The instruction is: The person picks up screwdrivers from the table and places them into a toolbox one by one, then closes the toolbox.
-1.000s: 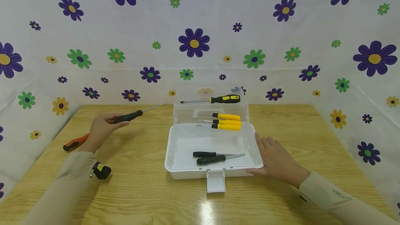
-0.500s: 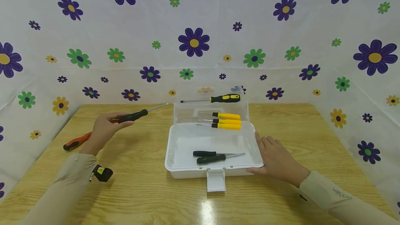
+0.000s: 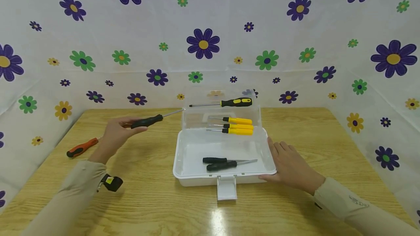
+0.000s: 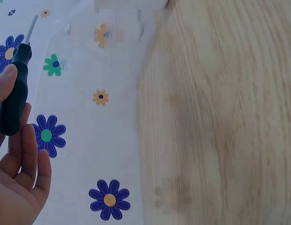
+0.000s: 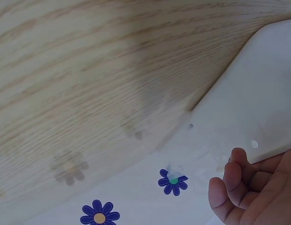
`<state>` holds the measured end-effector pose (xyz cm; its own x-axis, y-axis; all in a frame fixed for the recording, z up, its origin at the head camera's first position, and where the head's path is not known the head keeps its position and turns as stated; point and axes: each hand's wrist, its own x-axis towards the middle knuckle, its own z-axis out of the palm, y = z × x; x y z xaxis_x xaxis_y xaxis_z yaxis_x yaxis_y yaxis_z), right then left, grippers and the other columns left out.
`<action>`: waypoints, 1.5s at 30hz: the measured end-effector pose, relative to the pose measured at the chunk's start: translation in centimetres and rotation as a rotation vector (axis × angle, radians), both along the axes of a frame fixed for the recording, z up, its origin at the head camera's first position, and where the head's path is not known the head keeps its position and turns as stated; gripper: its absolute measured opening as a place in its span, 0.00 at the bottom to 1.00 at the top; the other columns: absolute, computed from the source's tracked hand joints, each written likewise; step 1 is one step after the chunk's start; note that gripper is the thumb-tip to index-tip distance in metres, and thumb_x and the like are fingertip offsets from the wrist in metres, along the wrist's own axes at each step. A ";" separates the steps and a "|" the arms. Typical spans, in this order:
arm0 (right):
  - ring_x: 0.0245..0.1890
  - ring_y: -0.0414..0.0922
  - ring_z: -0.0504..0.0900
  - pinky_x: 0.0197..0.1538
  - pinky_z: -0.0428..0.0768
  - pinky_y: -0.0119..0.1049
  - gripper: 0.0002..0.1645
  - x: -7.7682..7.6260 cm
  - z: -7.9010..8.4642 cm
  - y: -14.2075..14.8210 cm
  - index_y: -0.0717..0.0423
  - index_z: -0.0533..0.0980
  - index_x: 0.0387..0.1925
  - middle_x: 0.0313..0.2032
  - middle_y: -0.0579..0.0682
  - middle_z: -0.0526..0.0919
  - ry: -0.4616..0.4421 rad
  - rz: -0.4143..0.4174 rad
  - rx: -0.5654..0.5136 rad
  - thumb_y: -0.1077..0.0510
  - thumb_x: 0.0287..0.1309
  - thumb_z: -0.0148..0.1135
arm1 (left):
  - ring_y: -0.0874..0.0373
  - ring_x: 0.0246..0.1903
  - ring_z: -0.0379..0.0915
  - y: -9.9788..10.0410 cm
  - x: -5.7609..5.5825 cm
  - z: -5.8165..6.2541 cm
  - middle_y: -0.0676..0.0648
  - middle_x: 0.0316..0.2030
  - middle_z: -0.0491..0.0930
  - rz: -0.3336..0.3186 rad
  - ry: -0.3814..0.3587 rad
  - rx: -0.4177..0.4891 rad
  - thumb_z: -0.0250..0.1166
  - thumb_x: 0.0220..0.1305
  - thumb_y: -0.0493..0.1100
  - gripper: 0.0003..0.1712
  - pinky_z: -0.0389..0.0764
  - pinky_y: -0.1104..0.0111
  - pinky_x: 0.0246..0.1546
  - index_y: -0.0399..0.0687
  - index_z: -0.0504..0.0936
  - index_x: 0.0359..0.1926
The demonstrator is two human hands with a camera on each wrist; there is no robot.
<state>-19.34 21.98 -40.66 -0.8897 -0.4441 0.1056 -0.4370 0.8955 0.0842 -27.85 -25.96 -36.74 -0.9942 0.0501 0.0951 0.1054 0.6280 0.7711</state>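
Since a half second ago, the left hand (image 3: 115, 133) has carried the screwdriver with a dark ribbed handle and slim metal shaft (image 3: 147, 121) rightward, baring part of the shaft of the orange-and-black-handled screwdriver (image 3: 84, 147) on the wood-grain table (image 3: 157, 207). In the white rectangular plastic box (image 3: 197, 181) lie two black-handled screwdrivers (image 3: 214, 160), handles touching, shafts pointing right. Three small yellow-handled screwdrivers (image 3: 240, 121) and one black-and-yellow-handled screwdriver (image 3: 237, 102) show against the raised translucent lid (image 3: 191, 119), all with tips leftward; I cannot tell exactly what supports them. The left hand's thumb and fingers pinch the dark handle above the table, left of the box. The right hand (image 3: 291, 167) is spread at the box's front right corner, fingers along the side, thumb at the front. The held screwdriver's long axis slants, tip rightward and up in the head view, near the lid's left edge.
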 end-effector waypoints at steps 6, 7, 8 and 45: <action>0.50 0.56 0.74 0.54 0.74 0.51 0.66 0.0 0.1 0.0 0.71 0.57 0.66 0.51 0.63 0.75 0.001 -0.005 0.003 0.23 0.44 0.57 | 0.42 0.52 0.69 1.7 0.2 0.5 0.33 0.50 0.78 -0.029 0.003 -0.003 0.68 0.55 0.55 0.31 0.64 0.63 0.44 0.37 0.79 0.53; 0.49 0.56 0.74 0.53 0.74 0.51 0.66 0.0 0.1 0.0 0.71 0.57 0.66 0.51 0.63 0.76 0.003 -0.005 0.004 0.22 0.44 0.57 | 0.42 0.52 0.69 1.9 0.2 0.5 0.33 0.50 0.78 -0.033 0.003 -0.001 0.68 0.55 0.55 0.31 0.64 0.63 0.44 0.37 0.79 0.53; 0.49 0.56 0.74 0.53 0.75 0.51 0.66 0.0 0.1 0.0 0.71 0.57 0.66 0.51 0.63 0.76 0.005 -0.004 0.005 0.22 0.44 0.56 | 0.43 0.52 0.69 2.1 0.1 0.4 0.33 0.50 0.79 -0.035 0.003 0.002 0.68 0.55 0.55 0.31 0.64 0.63 0.44 0.38 0.79 0.53; 0.47 0.54 0.74 0.50 0.76 0.50 0.66 -0.1 -0.2 0.1 0.71 0.58 0.65 0.49 0.62 0.76 0.030 0.007 0.004 0.20 0.43 0.54 | 0.52 0.40 0.75 7.9 1.5 0.7 0.44 0.45 0.83 -0.158 0.045 -0.030 0.73 0.48 0.51 0.22 0.72 0.68 0.35 0.46 0.86 0.44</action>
<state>-19.40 22.04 -40.83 -0.8828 -0.4511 0.1309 -0.4407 0.8919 0.1011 -26.34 -18.08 -36.01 -0.9685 0.2092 0.1350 0.2385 0.6237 0.7444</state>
